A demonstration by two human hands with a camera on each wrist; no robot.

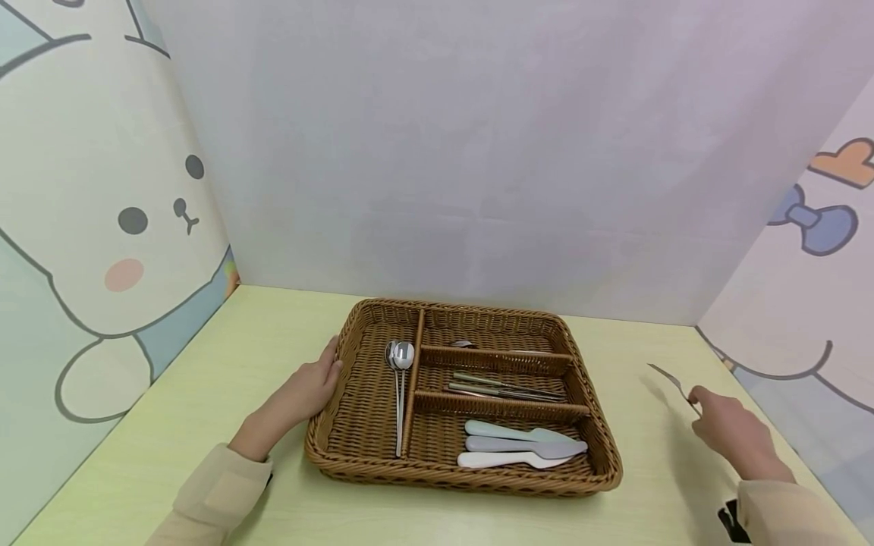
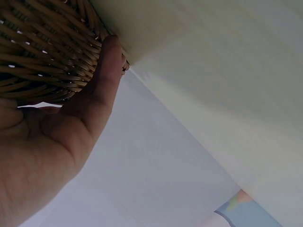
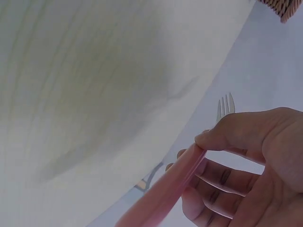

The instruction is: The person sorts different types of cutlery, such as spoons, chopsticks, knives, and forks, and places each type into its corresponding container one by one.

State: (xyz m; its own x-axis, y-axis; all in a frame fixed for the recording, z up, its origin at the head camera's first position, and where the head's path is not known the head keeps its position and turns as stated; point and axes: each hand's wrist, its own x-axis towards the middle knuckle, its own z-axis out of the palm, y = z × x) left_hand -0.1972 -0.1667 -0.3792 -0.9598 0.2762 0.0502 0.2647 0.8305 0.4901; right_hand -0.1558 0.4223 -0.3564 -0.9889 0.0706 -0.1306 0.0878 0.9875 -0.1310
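Note:
My right hand (image 1: 734, 432) pinches a fork (image 1: 672, 379) above the table, right of a brown wicker cutlery basket (image 1: 478, 479). In the right wrist view the fork has a pink handle (image 3: 163, 189) and metal tines (image 3: 226, 105). With fairly straight fingers, my left hand (image 1: 307, 390) rests against the basket's outer left wall; the left wrist view shows a finger along the weave (image 2: 52, 52). Two metal spoons (image 1: 404, 355) lie in the left compartment. Three plastic-looking knives, green, lilac (image 1: 526, 446) and white, lie in the front right one.
Thin utensils (image 1: 505, 388) lie in the middle right compartment. In the back right one, a divider (image 1: 498, 356) partly hides metal cutlery (image 1: 464, 343). A pale wall (image 1: 471, 189) stands behind the table (image 1: 273, 326), with cartoon-printed panels (image 1: 102, 212) at both sides.

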